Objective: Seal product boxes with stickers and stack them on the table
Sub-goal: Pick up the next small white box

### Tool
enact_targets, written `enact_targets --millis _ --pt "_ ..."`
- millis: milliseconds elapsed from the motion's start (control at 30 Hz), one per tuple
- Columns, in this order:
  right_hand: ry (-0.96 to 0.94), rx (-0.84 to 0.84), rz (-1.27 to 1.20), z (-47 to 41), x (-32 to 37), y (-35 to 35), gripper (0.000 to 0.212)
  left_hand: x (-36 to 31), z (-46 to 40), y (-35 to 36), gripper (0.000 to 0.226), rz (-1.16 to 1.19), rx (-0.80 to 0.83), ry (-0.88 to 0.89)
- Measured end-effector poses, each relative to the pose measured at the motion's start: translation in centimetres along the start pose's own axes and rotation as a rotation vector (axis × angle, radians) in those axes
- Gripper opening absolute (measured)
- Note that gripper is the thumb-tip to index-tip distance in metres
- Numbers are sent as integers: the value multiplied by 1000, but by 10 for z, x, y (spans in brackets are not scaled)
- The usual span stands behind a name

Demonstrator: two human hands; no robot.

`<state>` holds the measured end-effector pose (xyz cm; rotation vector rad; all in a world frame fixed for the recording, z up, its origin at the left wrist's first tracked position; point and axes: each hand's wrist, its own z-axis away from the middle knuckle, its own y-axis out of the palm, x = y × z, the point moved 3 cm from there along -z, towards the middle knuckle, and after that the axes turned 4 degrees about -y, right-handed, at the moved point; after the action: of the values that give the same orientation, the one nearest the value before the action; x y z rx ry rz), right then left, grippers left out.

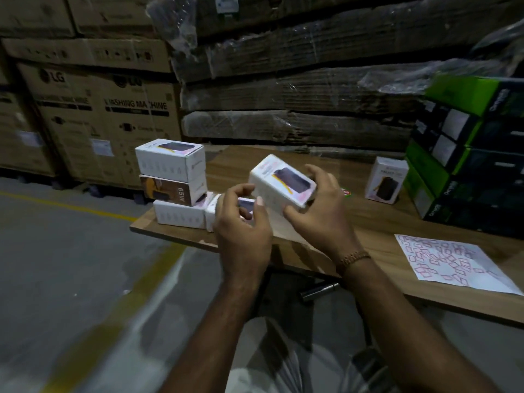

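Centre frame, above the wooden table [377, 222]: the right hand [320, 214] grips a white product box [282, 184], tilted. The left hand [241, 225], fingers curled beside it, holds nothing visible (blurred). Likely carrying it to the stack [173, 185], mid-left; next, set it squarely.

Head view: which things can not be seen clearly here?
- Held box: motion blur hides any sticker; the right hand covers its near end.
- Low box behind the left hand: mostly covered.
- Sticker sheet: print too small.
- Green cartons: cut by the right edge.
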<state>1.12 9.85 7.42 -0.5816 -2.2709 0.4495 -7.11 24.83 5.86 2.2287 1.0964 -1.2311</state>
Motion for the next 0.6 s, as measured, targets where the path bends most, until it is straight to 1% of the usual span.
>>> enact_targets --millis 67,133,200,267,300,333,400,467,533,600 --pt "56 -60 26 16 -15 -19 86 -4 10 19 20 21 52 39" --pt "94 -71 68 32 -31 -33 86 1 22 45 25 52 142 19" --pt "106 -75 80 46 -45 -45 78 8 34 72 47 106 284 -67" --pt "126 -61 84 57 -58 -53 73 14 45 94 69 205 471 -185" --pt "129 -45 94 63 -64 -56 72 16 50 102 72 244 564 -233" --pt "121 -29 104 68 -70 -58 73 17 54 108 69 262 635 -256" --pt "117 15 85 77 -83 -60 79 22 58 115 60 255 680 -229" --pt "154 49 4 82 -91 -61 86 25 57 117 63 277 715 -182" --pt "176 60 -43 81 -94 -60 88 25 55 116 74 361 765 -203" --pt "172 59 -67 79 -96 -56 87 28 53 114 92 479 794 -270"
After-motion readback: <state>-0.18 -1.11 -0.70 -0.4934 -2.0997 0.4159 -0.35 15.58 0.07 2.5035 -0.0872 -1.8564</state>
